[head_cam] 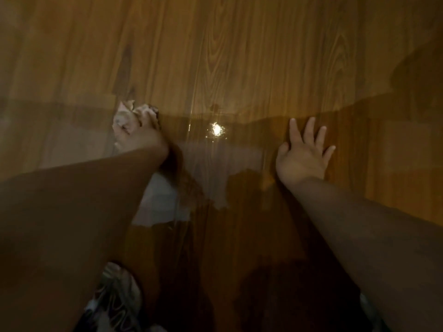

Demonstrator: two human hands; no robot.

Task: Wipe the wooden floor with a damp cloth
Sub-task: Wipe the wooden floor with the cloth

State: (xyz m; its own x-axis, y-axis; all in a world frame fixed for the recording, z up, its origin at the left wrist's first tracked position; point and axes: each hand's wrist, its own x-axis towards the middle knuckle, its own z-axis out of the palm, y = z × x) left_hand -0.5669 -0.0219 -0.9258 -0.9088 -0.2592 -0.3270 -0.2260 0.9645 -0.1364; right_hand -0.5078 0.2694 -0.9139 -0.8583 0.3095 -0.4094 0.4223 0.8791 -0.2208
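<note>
The wooden floor (239, 56) is filling nearly the whole picture, its boards running from the bottom edge up to the top, with the grain showing plainly in the upper middle. A glossy sheen is lying across the middle band, and a pale, milky reflection (163, 200) is sitting on the boards just left of centre.

The left forearm (72, 200) is reaching in from the lower left corner, broad and dark, slanting up towards the centre left. The right forearm (359, 224) is coming in from the lower right and narrowing towards the middle right.

At the bottom left, a bit of dark patterned fabric (117, 291) with pale swirling lines is peeking out from under the left forearm; I cannot tell what it belongs to.

The right hand (302, 154) is lying palm down on the boards at centre right, fingers straight and spread, holding nothing.

The left hand (141, 137), at centre left, is clutching the cloth (124, 116), its fingers bunched into it, though blur is hiding just how they are lying. The cloth is pale and crumpled, sticking out above and to the left of the knuckles and sitting down against the floor.

Between the two hands, a small bright spot of reflected light (216, 128) is glinting on the wet-looking surface.
</note>
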